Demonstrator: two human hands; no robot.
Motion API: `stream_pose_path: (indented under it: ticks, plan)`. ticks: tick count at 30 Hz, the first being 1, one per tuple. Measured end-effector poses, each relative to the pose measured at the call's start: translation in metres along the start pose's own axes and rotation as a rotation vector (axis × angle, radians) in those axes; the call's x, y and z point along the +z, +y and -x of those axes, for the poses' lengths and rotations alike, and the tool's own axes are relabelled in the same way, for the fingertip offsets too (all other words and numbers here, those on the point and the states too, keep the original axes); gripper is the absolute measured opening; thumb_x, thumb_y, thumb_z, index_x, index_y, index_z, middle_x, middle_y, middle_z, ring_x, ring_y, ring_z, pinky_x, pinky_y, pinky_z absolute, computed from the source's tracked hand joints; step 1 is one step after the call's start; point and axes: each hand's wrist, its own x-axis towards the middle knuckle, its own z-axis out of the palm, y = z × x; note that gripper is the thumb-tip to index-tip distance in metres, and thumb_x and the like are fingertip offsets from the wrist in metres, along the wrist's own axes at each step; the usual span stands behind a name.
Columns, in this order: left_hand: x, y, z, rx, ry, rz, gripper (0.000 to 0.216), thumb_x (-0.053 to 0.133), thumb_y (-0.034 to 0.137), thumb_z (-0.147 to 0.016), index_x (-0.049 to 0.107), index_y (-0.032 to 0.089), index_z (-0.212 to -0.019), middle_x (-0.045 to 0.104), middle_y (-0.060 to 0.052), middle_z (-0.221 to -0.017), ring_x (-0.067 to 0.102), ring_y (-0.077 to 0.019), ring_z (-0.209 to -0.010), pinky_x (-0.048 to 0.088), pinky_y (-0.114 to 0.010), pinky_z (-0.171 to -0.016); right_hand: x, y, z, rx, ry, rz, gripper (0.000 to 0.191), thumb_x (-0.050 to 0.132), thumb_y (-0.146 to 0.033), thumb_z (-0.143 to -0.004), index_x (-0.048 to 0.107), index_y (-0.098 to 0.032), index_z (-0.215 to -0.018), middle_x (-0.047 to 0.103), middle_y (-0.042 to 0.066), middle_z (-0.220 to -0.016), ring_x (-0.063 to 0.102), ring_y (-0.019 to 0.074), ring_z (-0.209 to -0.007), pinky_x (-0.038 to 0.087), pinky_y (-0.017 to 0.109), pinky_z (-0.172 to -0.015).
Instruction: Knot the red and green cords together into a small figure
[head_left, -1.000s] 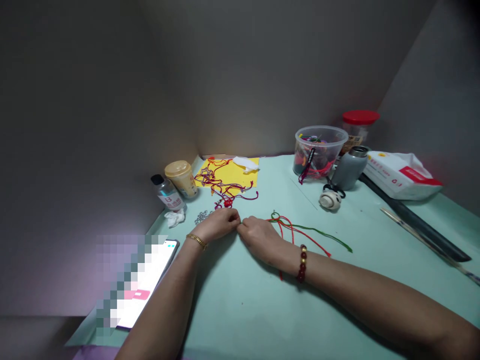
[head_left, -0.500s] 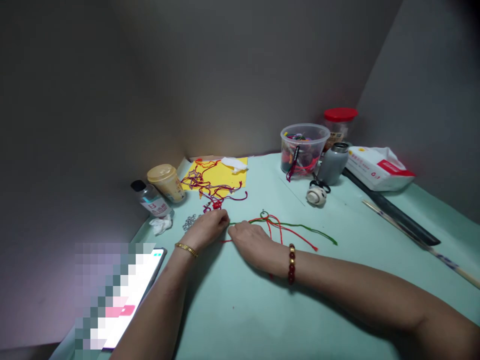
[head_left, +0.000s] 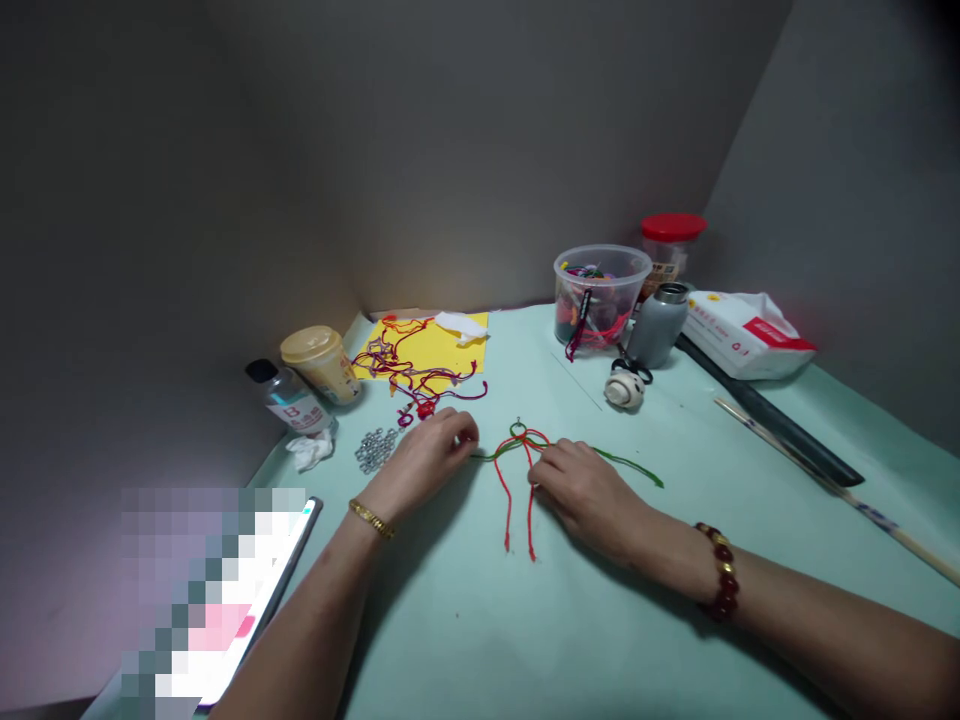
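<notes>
Down at 6 o'clock from the small loop in the green cord, two red cords now trail free — right hand's slid out to 4 o'clock, so strands look spread apart. Left hand's at 8, fingers curled by the green. Can't tell if either's gripping. Cords: thin, soft, blobby-ended — shiny metal rings heaped near 9.

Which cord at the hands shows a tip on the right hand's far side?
The green cord; red cords there show tips only on the near side of the right hand.
</notes>
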Motion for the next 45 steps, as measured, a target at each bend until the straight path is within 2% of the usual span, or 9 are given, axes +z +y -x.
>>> stream_pose_path:
  ticks: [3,5,11,17,23,31,37,41,45]
  plan:
    - [0.008,0.015,0.0,0.152,-0.197,0.189,0.015,0.053,0.019,-0.087,0.064,0.023,-0.096,0.061,-0.001,-0.089,0.056,-0.0146,-0.079,0.043,-0.025,-0.072,-0.003,-0.002,0.007,-0.024,-0.03,-0.066,0.015,0.046,-0.011,-0.093,0.059,-0.018,-0.088,0.059,0.005,-0.086,0.044,0.0174,-0.08,0.031,0.03,-0.073]
    - [0.015,0.021,0.001,0.171,-0.259,0.221,0.015,0.054,0.019,-0.086,0.064,0.023,-0.096,0.062,-0.001,-0.09,0.056,-0.0148,-0.08,0.043,-0.025,-0.072,-0.001,-0.007,0.008,-0.074,-0.082,-0.074,0.017,0.045,-0.011,-0.094,0.059,-0.019,-0.086,0.058,0.004,-0.084,0.042,0.017,-0.078,0.031,0.03,-0.073]
    - [0.029,0.023,0.003,0.164,-0.206,0.134,0.011,0.049,0.018,-0.087,0.06,0.02,-0.085,0.061,-0.002,-0.09,0.056,-0.0146,-0.08,0.042,-0.024,-0.071,0.01,-0.014,0.002,-0.125,-0.135,-0.009,0.017,0.045,-0.005,-0.089,0.055,-0.018,-0.086,0.058,0.004,-0.087,0.042,0.0184,-0.08,0.031,0.032,-0.075]
    - [0.032,0.032,0.001,0.07,-0.141,0.074,0.012,0.048,0.02,-0.087,0.059,0.02,-0.083,0.063,-0.002,-0.078,0.055,-0.0146,-0.068,0.037,-0.025,-0.062,0.013,-0.012,-0.001,-0.047,0.087,0.003,0.017,0.042,-0.005,-0.088,0.054,-0.017,-0.085,0.057,0.007,-0.081,0.04,0.0203,-0.076,0.033,0.034,-0.074]
    - [0.036,0.035,0.0,-0.074,-0.143,0.215,0.009,0.052,0.021,-0.082,0.061,0.02,-0.082,0.064,0.001,-0.069,0.055,-0.0136,-0.064,0.034,-0.023,-0.057,0.022,-0.017,-0.003,-0.07,0.247,-0.065,0.02,0.038,-0.005,-0.09,0.054,-0.016,-0.083,0.056,0.007,-0.078,0.041,0.0205,-0.074,0.034,0.034,-0.072]
    - [0.032,0.031,-0.002,-0.064,-0.145,0.306,0.028,0.038,0.029,-0.093,0.059,0.019,-0.077,0.06,0.002,-0.068,0.051,-0.013,-0.064,0.036,-0.024,-0.061,0.01,-0.02,0.002,-0.167,0.132,-0.147,0.021,0.042,-0.004,-0.088,0.059,-0.016,-0.092,0.063,0.007,-0.086,0.048,0.0203,-0.084,0.036,0.035,-0.081]
    - [0.028,0.032,-0.002,-0.069,-0.174,0.318,0.039,0.032,0.037,-0.097,0.06,0.018,-0.077,0.062,0.0,-0.071,0.052,-0.0146,-0.066,0.038,-0.026,-0.063,0.0,-0.004,0.008,0.038,0.218,-0.255,0.02,0.042,-0.008,-0.091,0.059,-0.017,-0.096,0.065,0.006,-0.086,0.051,0.0187,-0.083,0.037,0.032,-0.079]
    - [0.029,0.036,0.0,-0.072,-0.152,0.298,0.037,0.033,0.037,-0.097,0.057,0.019,-0.075,0.062,0.001,-0.07,0.052,-0.0143,-0.065,0.037,-0.026,-0.062,0.003,-0.005,0.004,0.165,0.103,-0.158,0.011,0.051,-0.018,-0.091,0.059,-0.018,-0.084,0.063,0.005,-0.083,0.05,0.0195,-0.08,0.035,0.032,-0.075]
    - [0.032,0.04,0.002,-0.086,-0.125,0.251,0.026,0.041,0.037,-0.093,0.056,0.02,-0.081,0.062,0.001,-0.072,0.053,-0.0146,-0.064,0.034,-0.025,-0.058,0.009,-0.013,-0.001,0.246,0.016,-0.01,0.014,0.06,-0.026,-0.087,0.058,-0.018,-0.075,0.061,0.004,-0.079,0.049,0.0207,-0.079,0.034,0.034,-0.075]
